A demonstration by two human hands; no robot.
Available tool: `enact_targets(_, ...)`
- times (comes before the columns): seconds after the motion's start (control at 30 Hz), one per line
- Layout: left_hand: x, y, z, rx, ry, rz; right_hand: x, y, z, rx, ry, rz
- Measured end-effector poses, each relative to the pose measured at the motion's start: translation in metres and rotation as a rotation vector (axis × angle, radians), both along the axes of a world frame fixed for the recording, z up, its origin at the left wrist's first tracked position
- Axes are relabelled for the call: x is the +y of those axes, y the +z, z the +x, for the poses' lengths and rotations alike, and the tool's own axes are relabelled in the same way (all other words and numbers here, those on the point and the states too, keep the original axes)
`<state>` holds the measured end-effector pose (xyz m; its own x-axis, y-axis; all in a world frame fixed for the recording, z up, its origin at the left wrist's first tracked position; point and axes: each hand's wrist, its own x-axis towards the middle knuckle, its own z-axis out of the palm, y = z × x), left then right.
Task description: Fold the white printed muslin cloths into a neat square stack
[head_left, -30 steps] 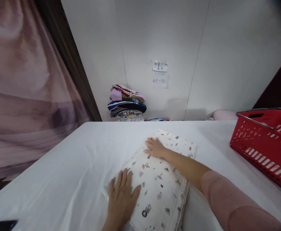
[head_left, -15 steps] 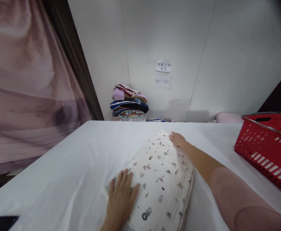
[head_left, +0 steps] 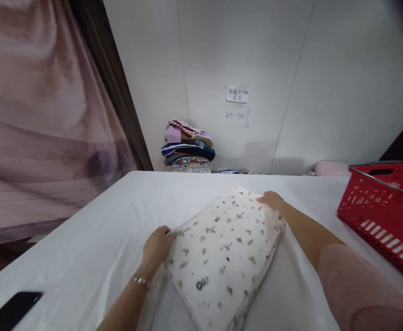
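Note:
A folded white cloth [head_left: 218, 257] with small printed plants and animals lies at an angle on the white-covered table. At its left edge, the fingers of my left hand [head_left: 157, 248] are closed on the border, a metal band showing on the wrist. My right hand [head_left: 272, 202] grips the far right edge, its fingertips over the top and the rest of the grip hidden. Layered folds show along the cloth's right side. The near end runs down to the bottom of the view.
A red plastic basket [head_left: 383, 211] with a metal handle stands on the right. A black phone [head_left: 13, 310] lies at the near left. Folded fabrics [head_left: 189, 145] are piled behind the white table [head_left: 118, 216], below paper notes [head_left: 237, 95] on the wall. A pink curtain [head_left: 42, 115] hangs at left.
My left hand has gone from lying flat on the cloth to gripping its left edge. My right hand has shifted rightward. The cloth looks turned and spread wider.

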<state>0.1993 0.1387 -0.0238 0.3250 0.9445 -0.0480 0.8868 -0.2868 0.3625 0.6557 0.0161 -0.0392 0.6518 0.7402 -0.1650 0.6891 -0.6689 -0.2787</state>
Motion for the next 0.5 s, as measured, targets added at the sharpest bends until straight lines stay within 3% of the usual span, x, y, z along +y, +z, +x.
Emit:
enact_targets(0.1, 0.031, 0.007, 0.033, 0.008, -0.041, 0.047, -0.024, 0.000, 0.007, 0.019, -0.089, -0.006)
enact_targets(0.23, 0.056, 0.005, 0.065, -0.051, 0.035, -0.068, -0.051, 0.001, 0.018, 0.066, -0.151, -0.023)
enact_targets(0.37, 0.051, 0.000, 0.057, -0.251, 0.156, -0.108, -0.076, 0.008, 0.024, 0.207, -0.183, -0.037)
enact_targets(0.5, 0.019, -0.005, 0.032, -0.315, 0.215, -0.151, -0.103, 0.012, 0.017, 0.542, -0.271, 0.016)
